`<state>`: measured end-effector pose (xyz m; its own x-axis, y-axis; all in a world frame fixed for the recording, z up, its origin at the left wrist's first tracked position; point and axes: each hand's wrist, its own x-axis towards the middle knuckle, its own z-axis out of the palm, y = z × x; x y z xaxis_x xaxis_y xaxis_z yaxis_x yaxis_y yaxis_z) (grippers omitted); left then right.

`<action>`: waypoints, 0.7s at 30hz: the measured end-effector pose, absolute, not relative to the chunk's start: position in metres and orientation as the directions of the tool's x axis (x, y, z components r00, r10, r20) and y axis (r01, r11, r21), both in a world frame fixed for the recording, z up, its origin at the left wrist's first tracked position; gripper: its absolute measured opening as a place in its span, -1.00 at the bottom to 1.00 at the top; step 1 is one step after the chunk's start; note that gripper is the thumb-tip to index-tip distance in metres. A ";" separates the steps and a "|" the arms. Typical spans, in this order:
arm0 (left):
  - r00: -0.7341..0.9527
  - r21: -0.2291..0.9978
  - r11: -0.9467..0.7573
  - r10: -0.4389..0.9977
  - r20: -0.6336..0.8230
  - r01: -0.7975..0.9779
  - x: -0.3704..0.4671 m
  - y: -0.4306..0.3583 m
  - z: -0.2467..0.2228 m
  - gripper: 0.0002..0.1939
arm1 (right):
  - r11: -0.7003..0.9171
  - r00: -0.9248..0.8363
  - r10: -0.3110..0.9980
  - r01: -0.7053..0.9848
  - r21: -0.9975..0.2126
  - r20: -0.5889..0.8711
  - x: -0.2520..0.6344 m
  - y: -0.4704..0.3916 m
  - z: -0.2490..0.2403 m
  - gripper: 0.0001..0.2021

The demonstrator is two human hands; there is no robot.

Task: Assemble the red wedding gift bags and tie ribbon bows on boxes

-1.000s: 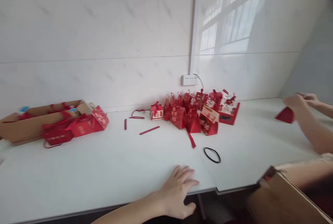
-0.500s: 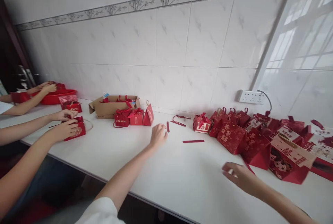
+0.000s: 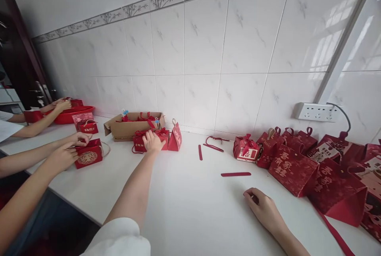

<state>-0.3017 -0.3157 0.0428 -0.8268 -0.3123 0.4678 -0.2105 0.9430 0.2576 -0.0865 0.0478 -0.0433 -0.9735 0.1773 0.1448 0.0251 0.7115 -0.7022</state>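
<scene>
My left hand point(image 3: 153, 141) reaches over a red gift box point(image 3: 163, 133) with a ribbon bow, fingers spread across it and thumb apart; it covers much of the box. Beside it stand another red box point(image 3: 138, 141) and a red triangular box point(image 3: 175, 137) with a loop handle. My right hand point(image 3: 263, 210) is at the table's right part, fingers loosely curled with nothing visible in them. Ahead of it lies a dark red strip point(image 3: 236, 174). Another short strip point(image 3: 200, 152) and a thin red cord point(image 3: 216, 145) lie farther back.
A cardboard box point(image 3: 123, 131) with red items stands behind the left boxes. Many red gift boxes point(image 3: 293, 168) crowd the right, with a bow-tied box point(image 3: 245, 149) at their edge. A co-worker's hands point(image 3: 64, 156) hold a red box point(image 3: 89, 154) at left. A red basin point(image 3: 73, 114) is farther off.
My left hand has moved left, from near the short strip onto the bow-tied box. My right hand's fingers have curled in. The view has turned to the left.
</scene>
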 end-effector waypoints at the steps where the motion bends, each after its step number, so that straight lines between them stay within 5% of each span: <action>1: -0.818 0.284 0.927 -0.356 0.452 -0.247 -0.307 -0.313 0.041 -0.29 | 0.713 -0.972 0.181 0.025 -0.701 0.149 -0.087 0.048 -0.043 -0.67; 6: -0.786 0.385 0.856 -0.487 0.379 -0.345 -0.330 -0.303 0.032 -0.04 | 0.711 -0.961 0.211 0.028 -0.703 0.176 -0.089 0.045 -0.043 -0.69; 12: -0.754 0.431 0.837 -0.514 0.409 -0.337 -0.333 -0.295 0.028 -0.01 | 0.700 -0.963 0.228 0.058 -0.712 0.145 -0.088 0.045 -0.040 -0.72; 21: -0.582 0.296 0.948 -0.176 0.794 0.118 -0.291 -0.312 0.053 -0.10 | 0.669 -0.971 0.201 0.042 -0.742 0.126 -0.086 0.045 -0.039 -0.74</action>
